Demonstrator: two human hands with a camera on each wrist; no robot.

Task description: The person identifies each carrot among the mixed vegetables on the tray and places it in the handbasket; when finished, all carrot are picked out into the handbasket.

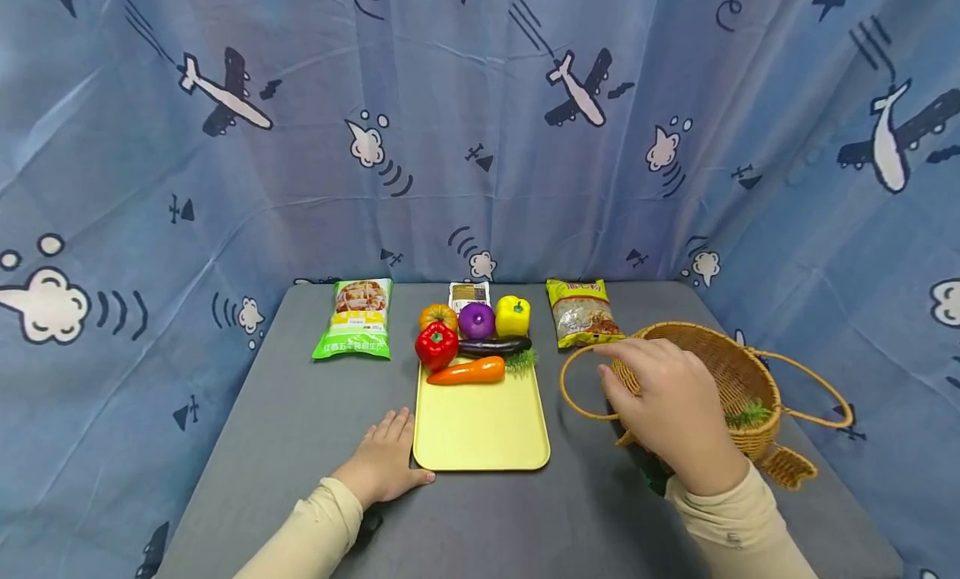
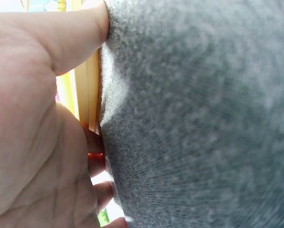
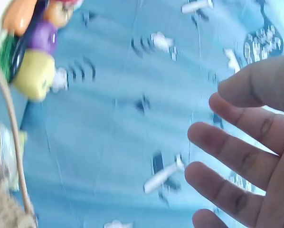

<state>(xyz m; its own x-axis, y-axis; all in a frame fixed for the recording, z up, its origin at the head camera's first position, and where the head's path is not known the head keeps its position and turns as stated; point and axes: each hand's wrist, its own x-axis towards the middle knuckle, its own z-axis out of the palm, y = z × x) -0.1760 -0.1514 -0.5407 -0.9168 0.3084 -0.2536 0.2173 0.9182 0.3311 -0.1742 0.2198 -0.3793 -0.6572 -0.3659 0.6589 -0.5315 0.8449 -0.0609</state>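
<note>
My left hand point(image 1: 384, 461) rests on the table with straight fingers, its thumb and fingers at the left edge of a yellow tray point(image 1: 480, 433). At the tray's far end lie a carrot point(image 1: 468, 371), a red bell pepper point(image 1: 437, 346), an eggplant point(image 1: 495, 346), a purple onion point(image 1: 476, 321), a small pumpkin point(image 1: 438, 315) and a yellow bell pepper point(image 1: 513, 316). Over the near left side of a wicker basket point(image 1: 761, 371) hangs my right hand point(image 1: 667, 400); the right wrist view shows its fingers loosely bent and holding nothing. Green leaves point(image 1: 750, 414) show inside the basket, partly hidden.
A green and white food bag point(image 1: 356, 319) lies at the back left, a yellow food bag point(image 1: 583, 314) at the back right. Behind the vegetables is a small white packet point(image 1: 469, 293). The basket's hoop handles point(image 1: 817, 381) stick out sideways. A blue patterned curtain point(image 1: 480, 146) stands behind the grey table point(image 1: 315, 429).
</note>
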